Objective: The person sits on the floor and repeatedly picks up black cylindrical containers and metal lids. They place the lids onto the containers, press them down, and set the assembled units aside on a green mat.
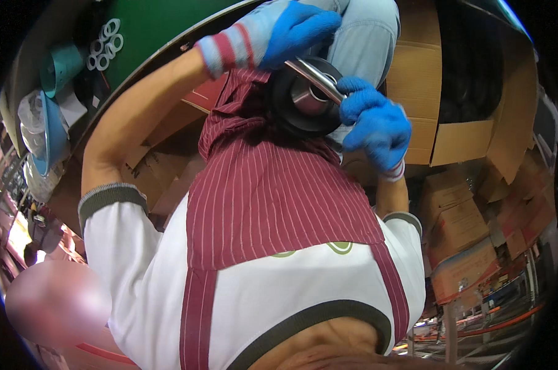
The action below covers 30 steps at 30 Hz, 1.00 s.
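Note:
My right hand (374, 126), in a blue-coated glove, is closed around one end of a shiny metal tube (319, 80). The tube slants up to the left across a black round part (285, 102), which has a bright metal cup-like centre and lies in my lap. Further up and left, my left hand (294, 34) wears a matching glove with a striped cuff. Its fingers are bent and pressed together close to the tube's far end; whatever they hold is hidden beneath them. Under both hands are my light-blue jeans (365, 37) and a maroon striped apron (279, 191).
A green round-edged table (152, 28) at upper left bears several white rings (106, 44). Beside it are a teal container (63, 68) and a light-blue basin (53, 135) with plastic bags. An open cardboard box (417, 92) stands on the right, with more boxes (458, 222) below.

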Motion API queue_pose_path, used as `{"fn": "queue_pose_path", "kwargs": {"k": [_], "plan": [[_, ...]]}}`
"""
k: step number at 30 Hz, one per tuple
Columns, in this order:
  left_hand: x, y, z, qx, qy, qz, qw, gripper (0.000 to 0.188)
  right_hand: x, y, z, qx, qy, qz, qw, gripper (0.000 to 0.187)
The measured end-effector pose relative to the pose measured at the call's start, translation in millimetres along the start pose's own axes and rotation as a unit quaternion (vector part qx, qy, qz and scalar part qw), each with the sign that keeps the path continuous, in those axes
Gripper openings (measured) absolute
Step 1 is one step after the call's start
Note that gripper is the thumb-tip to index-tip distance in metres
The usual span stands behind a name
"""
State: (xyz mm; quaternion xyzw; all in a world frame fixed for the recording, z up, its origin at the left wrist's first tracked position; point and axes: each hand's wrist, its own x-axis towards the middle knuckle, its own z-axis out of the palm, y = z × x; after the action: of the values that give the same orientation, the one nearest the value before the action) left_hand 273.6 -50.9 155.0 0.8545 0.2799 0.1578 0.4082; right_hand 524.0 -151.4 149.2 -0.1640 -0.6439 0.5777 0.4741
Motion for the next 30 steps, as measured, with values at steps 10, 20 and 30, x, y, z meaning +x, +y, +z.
{"fn": "queue_pose_path", "kwargs": {"k": [10, 20, 30], "plan": [[54, -28, 28, -0.096, -0.109, -0.189, 0.971, 0.047, 30, -29, -7, -0.230, -0.162, -0.002, 0.960, 0.017], [-12, 44, -1, 0.120, -0.012, 0.022, 0.993, 0.033, 15, 22, -55, 0.203, 0.007, 0.108, 0.973, 0.048], [-8, 55, -12, -0.025, -0.014, -0.153, 0.988, 0.046, 6, 90, -77, 0.241, 0.104, 0.068, 0.962, 0.034]]}}
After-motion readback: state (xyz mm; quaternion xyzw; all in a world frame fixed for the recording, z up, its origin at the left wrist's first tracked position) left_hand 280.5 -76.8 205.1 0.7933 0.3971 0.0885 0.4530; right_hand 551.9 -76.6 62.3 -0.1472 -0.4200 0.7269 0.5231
